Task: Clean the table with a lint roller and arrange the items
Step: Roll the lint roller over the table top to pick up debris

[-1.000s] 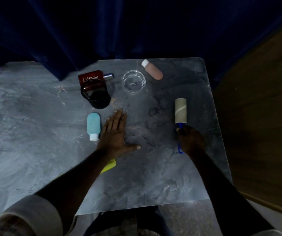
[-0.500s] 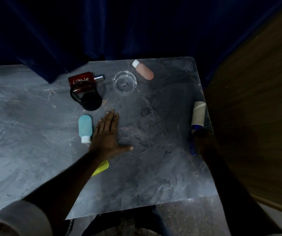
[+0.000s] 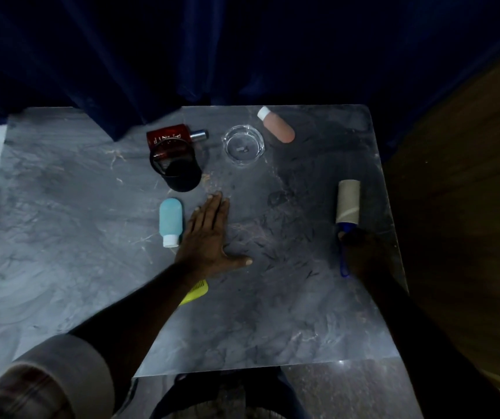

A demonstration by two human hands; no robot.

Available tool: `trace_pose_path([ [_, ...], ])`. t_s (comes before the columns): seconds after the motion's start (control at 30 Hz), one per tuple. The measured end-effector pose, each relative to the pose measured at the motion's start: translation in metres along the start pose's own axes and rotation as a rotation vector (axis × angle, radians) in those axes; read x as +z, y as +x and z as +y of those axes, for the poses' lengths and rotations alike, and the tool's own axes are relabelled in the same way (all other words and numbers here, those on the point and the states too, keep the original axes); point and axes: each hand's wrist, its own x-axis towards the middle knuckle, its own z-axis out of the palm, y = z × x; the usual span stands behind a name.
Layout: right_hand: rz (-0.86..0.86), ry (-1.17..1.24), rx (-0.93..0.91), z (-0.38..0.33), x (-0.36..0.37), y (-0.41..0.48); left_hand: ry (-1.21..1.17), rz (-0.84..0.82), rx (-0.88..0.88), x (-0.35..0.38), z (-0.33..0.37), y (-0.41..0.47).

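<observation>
**Lint roller parked at the right edge of the table**

Right hand (image 3: 363, 252) is wrapped around the blue handle of the lint roller (image 3: 348, 202), roll end pointing away from the person, near the right edge of the grey marble table (image 3: 61, 237). Left hand (image 3: 209, 237) lies flat, fingers spread out, holding nothing, just beside the light blue bottle (image 3: 170, 220). A yellow comb (image 3: 196, 293) pokes out from under that forearm. Further back: black cup (image 3: 179, 170), red perfume bottle (image 3: 171, 140), glass ashtray (image 3: 243, 145), pink bottle (image 3: 277, 125).

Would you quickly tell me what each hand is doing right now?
Left hand: open, fingers flat on the table, holding nothing.
Right hand: closed on the lint roller by its blue handle.
</observation>
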Motion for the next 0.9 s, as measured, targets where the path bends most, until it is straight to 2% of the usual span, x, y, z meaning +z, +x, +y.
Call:
trace_pose_path([
  [0.07,-0.087,-0.056,0.056,-0.007,0.005,0.001,-0.004,0.002,-0.002,0.001,-0.001,0.0],
  [0.17,-0.022,-0.071,0.029,-0.037,0.018,-0.004,-0.006,0.006,0.006,0.001,-0.002,0.0],
  [0.27,-0.041,-0.091,-0.003,-0.06,0.031,-0.01,-0.02,0.008,0.003,-0.001,-0.002,-0.001],
  [0.53,-0.029,-0.317,-0.187,-0.109,0.06,-0.034,-0.019,-0.015,0.015,-0.004,0.0,-0.002],
  [0.77,-0.09,-0.234,-0.209,-0.139,0.078,-0.048,-0.037,-0.003,0.052,-0.005,-0.001,-0.002],
  [0.9,-0.061,-0.286,-0.233,-0.141,0.081,-0.052,-0.041,-0.019,0.057,-0.006,0.0,-0.002],
])
